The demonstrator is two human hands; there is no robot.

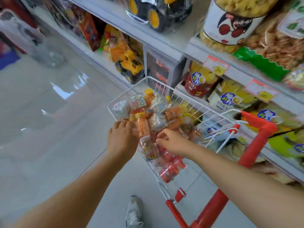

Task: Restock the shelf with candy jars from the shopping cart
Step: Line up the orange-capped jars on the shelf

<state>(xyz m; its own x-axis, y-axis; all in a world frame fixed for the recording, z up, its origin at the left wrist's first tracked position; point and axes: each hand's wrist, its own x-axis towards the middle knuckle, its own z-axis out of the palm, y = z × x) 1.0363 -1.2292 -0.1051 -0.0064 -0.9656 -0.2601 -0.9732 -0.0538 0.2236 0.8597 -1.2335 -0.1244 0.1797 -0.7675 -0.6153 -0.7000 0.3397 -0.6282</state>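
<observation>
A single grey mesh shoe (134, 211) is seen on the glossy pale floor (49, 112), below two bare forearms stretched out over a shopping cart (160, 88) of thin white wire, fitted with one angular red plastic handle (258, 142). The left hand (122, 139) is laid knuckles-up at the basket's left edge, its fingertips lost against an orange-filled jar (143, 127); whether that jar is gripped cannot be told. The right hand (171, 143) is held over the middle of the load with fingers loosely curled toward clear crinkled plastic, and a firm hold cannot be confirmed through the blur. The candy jars (158, 116), transparent and packed with red, orange and multicoloured sweets, are heaped inside the basket; they are too blurred and too piled up to be counted.

Just beyond the cart, a white metal shelf (156, 41) is stocked with glossy red-and-yellow snack bags (195, 83). Two pink-edged price tags (215, 65) are fixed to the rails. Two bagged toy trucks are displayed further along, one yellow (130, 63) and one black with yellow wheels (156, 12), and one large round tub (233, 18) with a white paper label is stood on the upper tier.
</observation>
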